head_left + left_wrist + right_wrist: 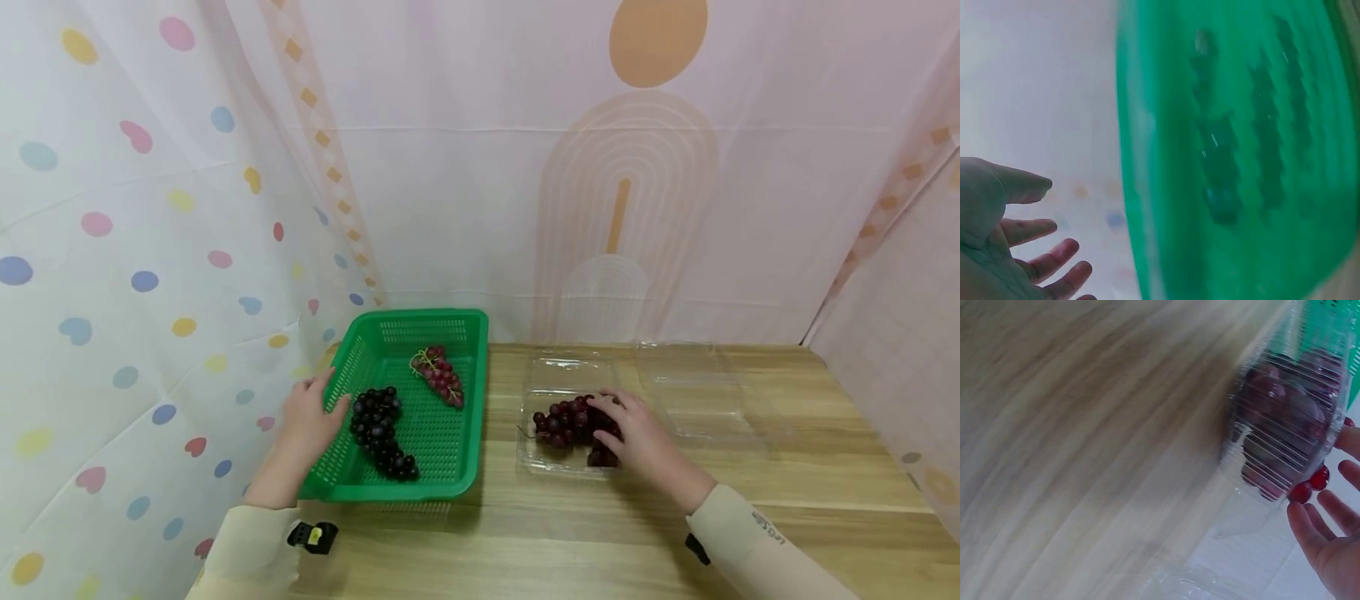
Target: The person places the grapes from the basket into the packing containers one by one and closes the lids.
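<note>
At the left rim of the green basket point(471, 433) is my left hand point(311, 421), and the left wrist view shows its fingers point(1029, 231) extended, apart from the basket wall. Inside the basket lie a bunch of black grapes point(377, 425) and a smaller bunch of red grapes point(441, 379) with a green stem. A dark red bunch of grapes point(562, 422) sits in a clear plastic clamshell box point(536, 458) with its lid raised. My right hand point(633, 429) reaches over this bunch, its fingertips at the grapes; loosely spread fingers point(1310, 534) show in the right wrist view.
A second clear plastic box point(701, 408) stands open to the right of the first. Everything rests on a wood-grain table point(562, 533). Patterned curtains point(450, 208) hang behind the table and on both sides.
</note>
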`<act>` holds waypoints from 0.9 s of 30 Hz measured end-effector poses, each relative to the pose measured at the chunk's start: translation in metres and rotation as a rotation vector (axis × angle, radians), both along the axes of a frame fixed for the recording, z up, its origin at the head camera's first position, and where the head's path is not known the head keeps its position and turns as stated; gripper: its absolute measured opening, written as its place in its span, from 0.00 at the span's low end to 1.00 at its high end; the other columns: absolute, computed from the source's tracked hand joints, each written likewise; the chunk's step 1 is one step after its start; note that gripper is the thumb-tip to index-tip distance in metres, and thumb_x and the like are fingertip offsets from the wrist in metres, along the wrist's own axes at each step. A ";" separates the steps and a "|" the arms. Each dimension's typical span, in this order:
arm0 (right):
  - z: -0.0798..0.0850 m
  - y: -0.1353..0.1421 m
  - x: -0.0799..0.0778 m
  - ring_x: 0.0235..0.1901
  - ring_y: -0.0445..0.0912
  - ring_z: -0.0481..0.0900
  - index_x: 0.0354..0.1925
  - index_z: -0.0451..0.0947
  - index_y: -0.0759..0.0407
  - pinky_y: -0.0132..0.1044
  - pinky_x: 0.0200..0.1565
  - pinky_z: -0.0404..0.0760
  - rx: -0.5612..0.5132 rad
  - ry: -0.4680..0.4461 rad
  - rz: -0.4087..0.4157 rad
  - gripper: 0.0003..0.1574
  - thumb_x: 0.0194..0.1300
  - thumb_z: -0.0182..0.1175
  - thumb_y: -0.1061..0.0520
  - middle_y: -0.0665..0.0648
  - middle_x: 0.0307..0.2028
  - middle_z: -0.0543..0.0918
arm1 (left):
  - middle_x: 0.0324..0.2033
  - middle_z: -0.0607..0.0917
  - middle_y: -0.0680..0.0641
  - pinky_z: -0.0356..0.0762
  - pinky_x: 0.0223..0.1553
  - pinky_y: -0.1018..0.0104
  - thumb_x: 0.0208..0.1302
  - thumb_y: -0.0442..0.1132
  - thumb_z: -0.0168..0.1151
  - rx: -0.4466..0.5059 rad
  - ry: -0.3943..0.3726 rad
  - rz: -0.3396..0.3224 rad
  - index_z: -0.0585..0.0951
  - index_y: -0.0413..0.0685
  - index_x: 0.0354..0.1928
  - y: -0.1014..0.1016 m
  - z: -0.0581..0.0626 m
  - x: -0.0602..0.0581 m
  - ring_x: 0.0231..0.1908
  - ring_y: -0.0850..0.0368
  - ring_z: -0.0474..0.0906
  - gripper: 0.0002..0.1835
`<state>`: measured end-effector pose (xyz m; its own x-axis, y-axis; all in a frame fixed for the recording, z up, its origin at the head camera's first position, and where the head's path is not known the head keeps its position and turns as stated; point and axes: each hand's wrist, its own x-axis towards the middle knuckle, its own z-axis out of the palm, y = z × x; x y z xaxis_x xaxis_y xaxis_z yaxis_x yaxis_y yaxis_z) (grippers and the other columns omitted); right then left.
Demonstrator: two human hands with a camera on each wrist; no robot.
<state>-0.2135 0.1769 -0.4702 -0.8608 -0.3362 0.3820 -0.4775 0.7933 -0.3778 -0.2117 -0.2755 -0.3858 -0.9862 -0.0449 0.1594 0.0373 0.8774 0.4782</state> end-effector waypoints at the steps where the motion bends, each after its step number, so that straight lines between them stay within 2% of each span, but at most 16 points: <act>1: 0.002 0.000 -0.001 0.58 0.61 0.70 0.58 0.75 0.58 0.56 0.56 0.72 -0.025 0.004 -0.003 0.30 0.57 0.68 0.57 0.64 0.59 0.73 | 0.59 0.63 0.24 0.62 0.55 0.35 0.70 0.40 0.51 0.020 0.012 -0.023 0.59 0.33 0.69 0.010 0.003 0.000 0.58 0.27 0.60 0.31; 3: 0.006 0.000 -0.003 0.55 0.61 0.72 0.58 0.75 0.59 0.57 0.55 0.72 -0.067 0.002 -0.018 0.29 0.58 0.67 0.58 0.65 0.58 0.73 | 0.59 0.64 0.26 0.63 0.56 0.36 0.70 0.40 0.52 0.048 0.035 -0.072 0.60 0.35 0.69 0.028 0.006 0.000 0.59 0.28 0.61 0.30; 6: 0.012 0.002 -0.008 0.52 0.62 0.73 0.58 0.73 0.64 0.57 0.52 0.74 -0.150 -0.048 -0.045 0.28 0.60 0.65 0.59 0.67 0.56 0.73 | 0.60 0.65 0.28 0.64 0.57 0.38 0.70 0.41 0.53 0.075 0.040 -0.135 0.61 0.38 0.70 0.054 0.007 -0.003 0.60 0.31 0.61 0.29; 10: 0.020 0.005 -0.018 0.51 0.66 0.73 0.62 0.68 0.68 0.56 0.47 0.77 -0.244 -0.171 -0.088 0.30 0.64 0.60 0.59 0.72 0.57 0.70 | 0.62 0.65 0.32 0.66 0.57 0.40 0.70 0.42 0.53 0.103 -0.006 -0.180 0.60 0.43 0.71 0.083 0.007 -0.007 0.62 0.34 0.62 0.30; 13: 0.029 0.008 -0.026 0.50 0.69 0.74 0.63 0.64 0.72 0.56 0.46 0.78 -0.276 -0.264 -0.104 0.32 0.66 0.58 0.59 0.77 0.58 0.69 | 0.63 0.66 0.34 0.68 0.57 0.42 0.70 0.43 0.53 0.132 -0.027 -0.202 0.61 0.46 0.71 0.105 0.005 -0.008 0.62 0.38 0.65 0.29; 16: 0.037 0.013 -0.034 0.52 0.71 0.73 0.66 0.59 0.74 0.57 0.49 0.76 -0.284 -0.386 -0.116 0.35 0.68 0.54 0.56 0.79 0.59 0.66 | 0.61 0.69 0.38 0.72 0.50 0.48 0.70 0.42 0.54 0.166 -0.027 -0.231 0.62 0.48 0.70 0.128 0.003 -0.009 0.53 0.44 0.72 0.29; 20: 0.026 0.027 -0.059 0.58 0.70 0.68 0.69 0.54 0.73 0.57 0.53 0.73 -0.325 -0.547 -0.133 0.42 0.70 0.52 0.47 0.79 0.63 0.62 | 0.61 0.71 0.40 0.73 0.48 0.51 0.69 0.42 0.56 0.192 -0.037 -0.271 0.63 0.46 0.70 0.161 0.001 -0.007 0.50 0.47 0.73 0.29; 21: 0.014 0.034 -0.070 0.56 0.68 0.70 0.68 0.55 0.71 0.54 0.51 0.76 -0.362 -0.557 -0.113 0.44 0.68 0.53 0.44 0.78 0.62 0.63 | 0.61 0.71 0.40 0.73 0.51 0.50 0.68 0.42 0.56 0.196 -0.039 -0.285 0.64 0.44 0.69 0.168 0.001 -0.006 0.52 0.45 0.73 0.29; 23: 0.007 0.041 -0.083 0.59 0.67 0.67 0.70 0.52 0.71 0.52 0.51 0.77 -0.416 -0.644 -0.115 0.47 0.68 0.53 0.42 0.78 0.63 0.61 | 0.64 0.69 0.39 0.69 0.59 0.48 0.68 0.43 0.56 0.206 -0.068 -0.305 0.64 0.42 0.69 0.183 -0.001 -0.004 0.60 0.43 0.68 0.29; 27: 0.018 0.035 -0.088 0.63 0.68 0.61 0.71 0.43 0.73 0.52 0.55 0.75 -0.497 -0.815 -0.132 0.47 0.71 0.48 0.45 0.78 0.66 0.53 | 0.66 0.66 0.36 0.60 0.65 0.47 0.68 0.42 0.54 0.229 -0.101 -0.350 0.63 0.36 0.68 0.208 -0.011 -0.002 0.66 0.40 0.61 0.29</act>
<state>-0.3012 0.2122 -0.4525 -0.9441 -0.1786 -0.2771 0.1617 0.4818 -0.8613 -0.2140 -0.0671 -0.3968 -0.9584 0.2723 0.0856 0.2567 0.6911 0.6756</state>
